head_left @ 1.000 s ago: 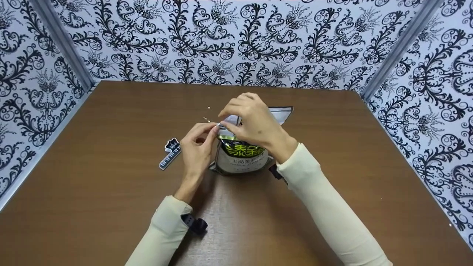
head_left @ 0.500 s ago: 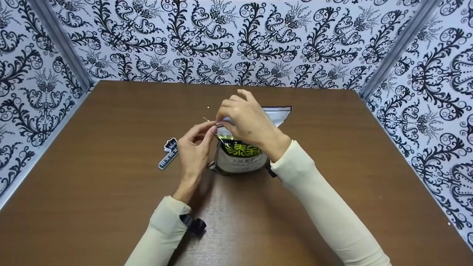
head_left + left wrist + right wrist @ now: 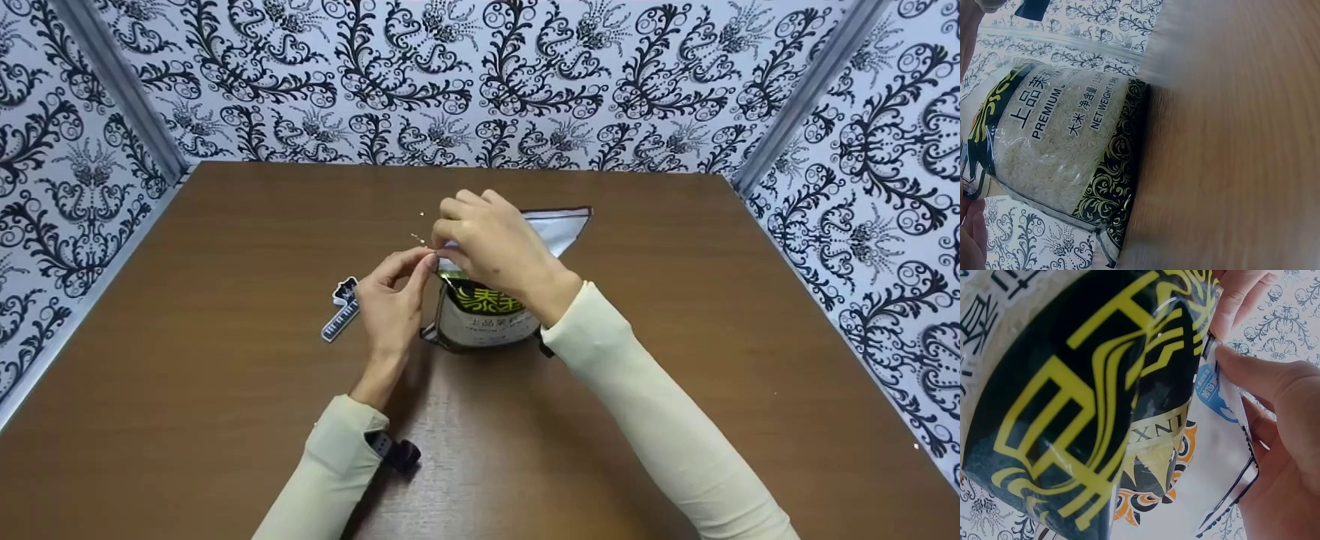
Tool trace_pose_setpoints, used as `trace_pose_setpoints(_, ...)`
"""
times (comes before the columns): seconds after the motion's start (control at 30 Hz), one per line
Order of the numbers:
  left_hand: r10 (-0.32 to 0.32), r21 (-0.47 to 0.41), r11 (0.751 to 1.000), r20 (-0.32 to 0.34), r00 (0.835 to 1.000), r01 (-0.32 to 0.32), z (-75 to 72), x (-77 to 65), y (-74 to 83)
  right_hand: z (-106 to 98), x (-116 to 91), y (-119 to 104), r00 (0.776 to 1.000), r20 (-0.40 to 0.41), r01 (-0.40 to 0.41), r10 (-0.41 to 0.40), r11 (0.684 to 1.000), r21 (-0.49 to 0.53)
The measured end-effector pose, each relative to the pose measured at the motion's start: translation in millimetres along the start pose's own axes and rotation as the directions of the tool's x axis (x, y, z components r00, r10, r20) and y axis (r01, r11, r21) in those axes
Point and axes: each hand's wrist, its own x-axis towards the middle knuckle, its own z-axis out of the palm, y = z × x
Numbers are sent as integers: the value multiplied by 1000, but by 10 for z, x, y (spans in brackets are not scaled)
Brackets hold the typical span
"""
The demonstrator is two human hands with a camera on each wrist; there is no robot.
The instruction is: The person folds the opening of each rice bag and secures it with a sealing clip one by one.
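Standing upright on the worktop (image 3: 225, 360), the transparent rice bag (image 3: 491, 330) is placed about midway between the left and right edges. Its upper left corner is pinched between the thumb and fingers of the left hand (image 3: 394, 296). Just beside that grip, the white top edge is clamped between the thumb and curled fingers of the right hand (image 3: 495, 244), and the pale top panel is spread towards the back right corner. A blue label (image 3: 1216, 396) is seen near the right thumb. Yellow characters are printed on the bag's black upper band, and rice grains are seen through its clear front. Between the left hand and the worktop's left edge, a crown-topped piano-keyboard piece (image 3: 343, 309) is laid slantwise. Pale specks (image 3: 420, 239) are scattered towards the back edge.
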Motion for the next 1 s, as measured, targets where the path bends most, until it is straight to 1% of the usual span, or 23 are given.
trace_pose_setpoints(0.17,69,40,997,6,998,-69,-9,8,-6,-1,-7,0,1000,-24,19,-19,1000,-4)
trace_pose_setpoints(0.33,117,79,990,20,993,-118,-17,9,1,5,-17,7,1000,-5,8,-8,1000,-11)
trace_pose_setpoints(0.47,125,96,987,25,992,-127,-18,10,9,-4,-32,17,1000,-2,-1,1,1000,-2)
trace_pose_setpoints(0.7,145,103,984,24,989,-147,-15,14,16,-39,-76,46,999,-37,0,0,1000,-1)
trace_pose_setpoints(1.0,153,104,983,13,988,-154,-18,20,-3,-74,-115,98,997,-75,-6,10,999,42)
